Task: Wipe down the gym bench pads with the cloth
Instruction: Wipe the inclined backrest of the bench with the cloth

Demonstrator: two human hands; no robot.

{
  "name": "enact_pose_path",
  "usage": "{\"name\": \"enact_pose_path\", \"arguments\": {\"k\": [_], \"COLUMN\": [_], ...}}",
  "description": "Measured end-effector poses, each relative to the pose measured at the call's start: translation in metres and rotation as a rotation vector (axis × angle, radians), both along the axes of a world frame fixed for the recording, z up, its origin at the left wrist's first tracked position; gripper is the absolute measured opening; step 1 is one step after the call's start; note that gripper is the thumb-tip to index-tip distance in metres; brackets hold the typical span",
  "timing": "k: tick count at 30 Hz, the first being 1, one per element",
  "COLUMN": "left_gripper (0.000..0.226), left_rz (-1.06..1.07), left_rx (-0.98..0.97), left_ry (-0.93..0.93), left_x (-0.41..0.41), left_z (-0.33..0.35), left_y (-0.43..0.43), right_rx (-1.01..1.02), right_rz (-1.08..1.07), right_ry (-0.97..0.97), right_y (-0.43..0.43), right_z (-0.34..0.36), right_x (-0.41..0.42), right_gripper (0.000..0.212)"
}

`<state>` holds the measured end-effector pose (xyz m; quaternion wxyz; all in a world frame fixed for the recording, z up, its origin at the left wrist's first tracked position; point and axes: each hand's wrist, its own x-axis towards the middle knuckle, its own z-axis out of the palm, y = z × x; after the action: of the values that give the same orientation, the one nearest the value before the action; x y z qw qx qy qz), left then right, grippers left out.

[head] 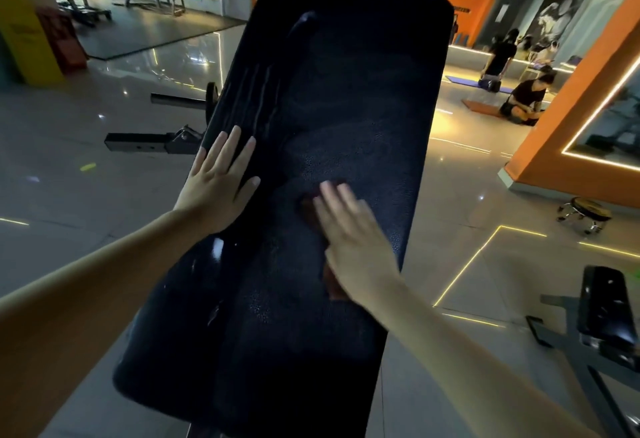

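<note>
The right hand's fingers (332,195) are lying straight and close together, blurred, pressing flat on a dark reddish-brown cloth (309,211). The cloth is showing from under the fingertips at about ten o'clock of the right hand (349,230) and again below the heel of the palm at six o'clock. The rest of it is hiding beneath the hand.

The left hand's fingers (230,141) are spreading wide and straight, pointing to twelve o'clock. The left hand (218,185) is resting palm-down on the left edge of the bench pad (346,91), gripping nothing, with the cloth lying apart from it at its three o'clock.

The pad is showing as a long black rectangle with rounded corners, running toward one o'clock. Its cover is finely pebbled and carrying glossy streaks near the upper left.

Around it a shiny grey tiled floor (104,195) is reflecting light strips. At four o'clock another black padded bench (604,313) is standing on a dark metal frame. At three o'clock a small round stool (585,211) on castors is sitting near an orange wall (568,147).
</note>
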<state>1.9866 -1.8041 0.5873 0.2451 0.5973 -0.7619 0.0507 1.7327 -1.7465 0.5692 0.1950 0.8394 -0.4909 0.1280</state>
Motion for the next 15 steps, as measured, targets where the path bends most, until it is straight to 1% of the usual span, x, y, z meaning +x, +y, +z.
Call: {"name": "enact_pose_path", "arguments": {"k": [3,5,6,7,8,11,13,15], "left_gripper": [0.065,0.066,0.066,0.066,0.066,0.065,0.066,0.066], "left_rz": [0.025,0.035,0.037,0.039,0.044,0.052,0.058,0.072], "left_rx": [0.026,0.043,0.051,0.056,0.06,0.069,0.076,0.086], "left_ry": [0.004,0.009,0.014,0.02,0.023,0.022,0.032,0.039], "left_x": [-0.002,-0.003,-0.004,-0.004,-0.003,-0.004,-0.006,-0.007], "left_z": [-0.004,-0.008,-0.01,-0.012,-0.015,-0.023,-0.026,-0.025], "left_y": [0.006,0.012,0.015,0.02,0.024,0.038,0.044,0.047], "right_rx": [-0.145,-0.174,-0.168,-0.145,-0.12,-0.091,-0.016,0.042], "right_rz": [-0.199,-0.327,-0.36,-0.351,-0.3,-0.101,-0.024,0.058], "right_ry": [-0.225,-0.403,-0.466,-0.487,-0.46,-0.295,-0.176,-0.052], "right_y": [0.005,0.015,0.022,0.032,0.043,0.076,0.081,0.077], "right_z": [-0.009,-0.023,-0.032,-0.041,-0.052,-0.079,-0.079,-0.07], "right_x": [-0.023,0.001,0.019,0.039,0.059,0.103,0.101,0.074], "right_gripper": [0.067,0.067,0.07,0.073,0.073,0.059,0.06,0.063]}}
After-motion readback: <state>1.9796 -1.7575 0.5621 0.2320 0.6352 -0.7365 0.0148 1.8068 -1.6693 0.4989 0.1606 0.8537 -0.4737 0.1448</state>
